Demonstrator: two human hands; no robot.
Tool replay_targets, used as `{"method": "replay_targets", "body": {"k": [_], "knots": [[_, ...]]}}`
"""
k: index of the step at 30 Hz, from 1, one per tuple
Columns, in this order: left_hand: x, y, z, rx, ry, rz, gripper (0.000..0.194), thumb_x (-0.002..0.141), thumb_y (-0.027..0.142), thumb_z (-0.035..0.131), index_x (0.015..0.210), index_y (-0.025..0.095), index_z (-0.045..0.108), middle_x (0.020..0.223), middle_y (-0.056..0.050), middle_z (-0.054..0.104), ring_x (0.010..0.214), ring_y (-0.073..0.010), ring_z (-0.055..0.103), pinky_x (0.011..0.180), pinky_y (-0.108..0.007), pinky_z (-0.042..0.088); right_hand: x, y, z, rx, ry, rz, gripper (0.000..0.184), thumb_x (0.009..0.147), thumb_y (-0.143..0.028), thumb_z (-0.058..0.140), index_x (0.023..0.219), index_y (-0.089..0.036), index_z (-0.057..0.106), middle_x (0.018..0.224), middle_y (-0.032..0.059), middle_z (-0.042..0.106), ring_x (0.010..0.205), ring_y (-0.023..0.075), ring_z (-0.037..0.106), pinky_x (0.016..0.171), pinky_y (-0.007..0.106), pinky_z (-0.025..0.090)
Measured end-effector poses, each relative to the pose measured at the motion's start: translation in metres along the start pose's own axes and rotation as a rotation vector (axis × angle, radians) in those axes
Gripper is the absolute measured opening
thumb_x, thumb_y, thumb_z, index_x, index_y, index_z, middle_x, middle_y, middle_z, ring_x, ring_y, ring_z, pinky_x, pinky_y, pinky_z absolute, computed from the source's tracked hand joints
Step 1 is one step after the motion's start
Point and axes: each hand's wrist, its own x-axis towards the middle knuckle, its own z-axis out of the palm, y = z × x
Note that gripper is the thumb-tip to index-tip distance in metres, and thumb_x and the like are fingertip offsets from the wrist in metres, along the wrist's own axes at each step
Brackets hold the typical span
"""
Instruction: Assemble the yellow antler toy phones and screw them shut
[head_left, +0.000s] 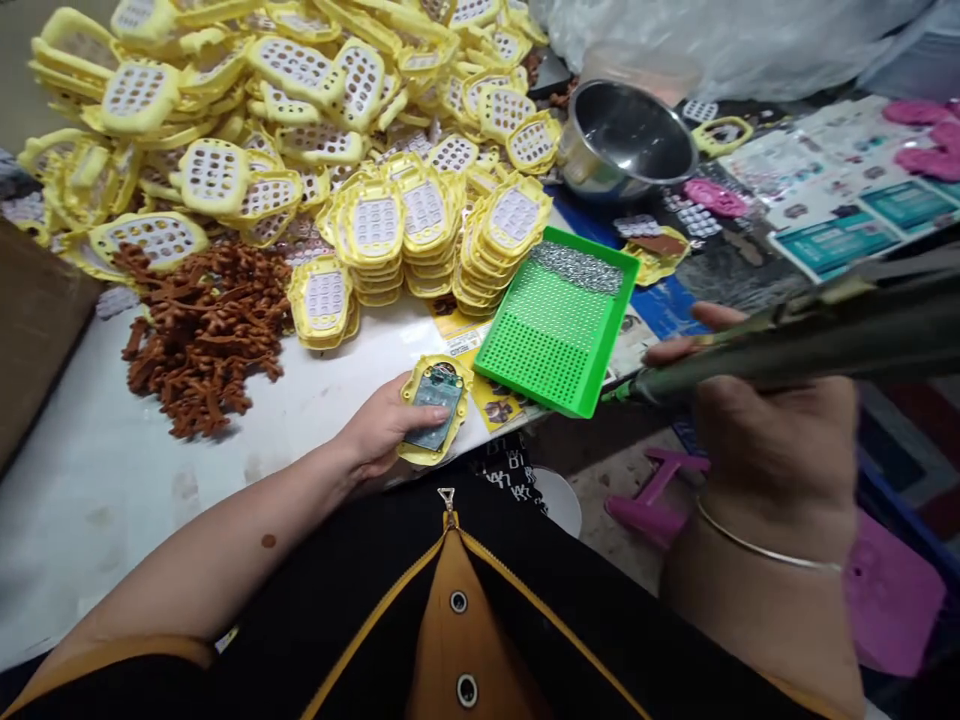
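Observation:
My left hand [386, 425] is closed around a yellow toy phone shell [466, 385], its thumb pressing on the grey-green circuit board [435, 412] inside. The shell is held just above the table's front edge, its open back facing up. At the right, my right hand [776, 450] grips a long dark-green electric screwdriver [795, 325], somewhat blurred, its narrow tip pointing left. That tip is close to the lower right corner of a green perforated tray [626, 310]. Small silver screws [577, 267] lie heaped at the tray's far end.
Stacked yellow shells with white keypads [375, 225] stand behind the shell, before a large loose pile [292, 70]. Brown plastic parts [202, 340] are heaped at left. A steel bowl [630, 140] stands behind the tray. A pink plastic stool [652, 500] is below at right.

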Motion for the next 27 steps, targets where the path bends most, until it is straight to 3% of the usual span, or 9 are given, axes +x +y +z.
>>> {"method": "replay_targets", "body": {"k": [2,4,6,10,12,16,27], "knots": [[0.008,0.005,0.018,0.026,-0.086,-0.013,0.042,0.057,0.010,0.079,0.096,0.014,0.063,0.080,-0.005,0.072,0.067,-0.0163,0.065,0.065,-0.028,0.051,0.007,-0.003,0.001,0.179,-0.011,-0.004,0.037,0.066,-0.043,0.079,0.096,-0.024,0.069,0.070,0.0046,0.061,0.062,0.0181,0.058,0.056,0.036,0.046],[0.015,0.011,0.036,0.057,-0.140,-0.014,0.040,0.057,0.008,0.078,0.094,0.014,0.063,0.080,-0.004,0.071,0.068,-0.0148,0.064,0.065,-0.027,0.050,0.015,-0.006,0.006,0.324,0.028,-0.094,0.031,0.068,-0.037,0.078,0.094,-0.023,0.069,0.062,0.0013,0.058,0.055,0.0156,0.055,0.054,0.034,0.045],[0.022,0.016,0.052,0.068,-0.154,-0.020,0.037,0.057,0.007,0.077,0.091,0.013,0.062,0.079,-0.003,0.070,0.067,-0.0137,0.063,0.065,-0.026,0.049,0.024,-0.008,0.013,0.425,0.103,-0.201,0.025,0.072,-0.031,0.073,0.095,-0.024,0.068,0.057,-0.0021,0.055,0.049,0.0142,0.053,0.052,0.033,0.046],[0.034,0.013,0.072,0.045,-0.136,-0.072,0.036,0.059,0.008,0.076,0.090,0.014,0.059,0.077,-0.002,0.067,0.065,-0.0123,0.061,0.063,-0.025,0.049,0.039,0.007,0.024,0.486,0.149,-0.455,0.029,0.073,-0.023,0.071,0.101,-0.028,0.065,0.053,-0.0069,0.051,0.042,0.0115,0.049,0.044,0.029,0.045],[0.039,0.008,0.074,0.028,-0.114,-0.105,0.037,0.060,0.009,0.076,0.093,0.014,0.059,0.079,-0.002,0.067,0.066,-0.0122,0.061,0.064,-0.026,0.049,0.044,0.021,0.026,0.464,0.137,-0.520,0.031,0.074,-0.023,0.070,0.104,-0.029,0.064,0.054,-0.0069,0.052,0.043,0.0116,0.051,0.045,0.028,0.046],[0.042,0.003,0.073,0.003,-0.089,-0.139,0.039,0.061,0.010,0.076,0.096,0.013,0.059,0.084,-0.004,0.068,0.070,-0.0132,0.063,0.069,-0.027,0.051,0.050,0.042,0.027,0.435,0.139,-0.492,0.033,0.076,-0.025,0.067,0.108,-0.033,0.063,0.056,-0.0071,0.051,0.044,0.0116,0.050,0.045,0.028,0.045],[0.043,0.002,0.074,0.007,-0.061,-0.134,0.040,0.061,0.012,0.078,0.098,0.014,0.061,0.085,-0.004,0.069,0.071,-0.0136,0.064,0.070,-0.027,0.051,0.055,0.060,0.028,0.304,0.125,-0.417,0.031,0.078,-0.034,0.065,0.109,-0.036,0.059,0.056,-0.0065,0.048,0.044,0.0115,0.047,0.042,0.029,0.042]]}}
